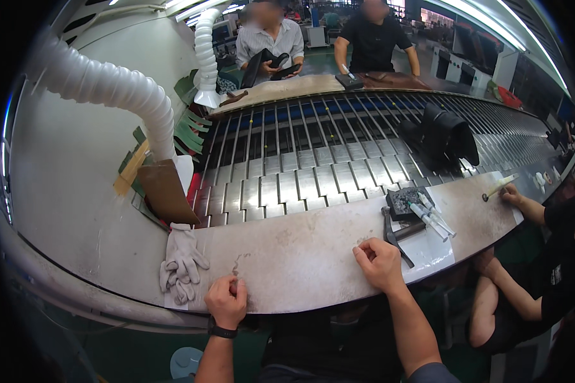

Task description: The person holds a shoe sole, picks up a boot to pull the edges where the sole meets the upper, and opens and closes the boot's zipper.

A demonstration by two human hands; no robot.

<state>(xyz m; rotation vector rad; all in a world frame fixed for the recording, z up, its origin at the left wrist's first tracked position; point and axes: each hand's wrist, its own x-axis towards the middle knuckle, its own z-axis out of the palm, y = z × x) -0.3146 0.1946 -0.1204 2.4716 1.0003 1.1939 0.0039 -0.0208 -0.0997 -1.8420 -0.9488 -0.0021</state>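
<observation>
My left hand [227, 301], with a dark band at the wrist, rests closed at the near edge of the worn pale board [300, 255]. Its fingers are curled in, and nothing shows in them. To its left lies a pair of light grey work gloves [183, 262]. Farther right, my right hand [379, 263] rests on the board, also loosely closed with nothing visible in it. Just beyond it lies a hammer [391, 233], apart from the fingers. Close by are a speckled dark block [409, 202] and several syringes with green tips [432, 220].
Beyond the board runs a slatted metal conveyor [319, 179] carrying a black boot-like item [442, 137]. A white flexible duct [118, 80] hangs at left above a brown panel [166, 191]. A co-worker's hand [510, 194] is at right beside a brush-like tool [498, 186]. Two people stand across.
</observation>
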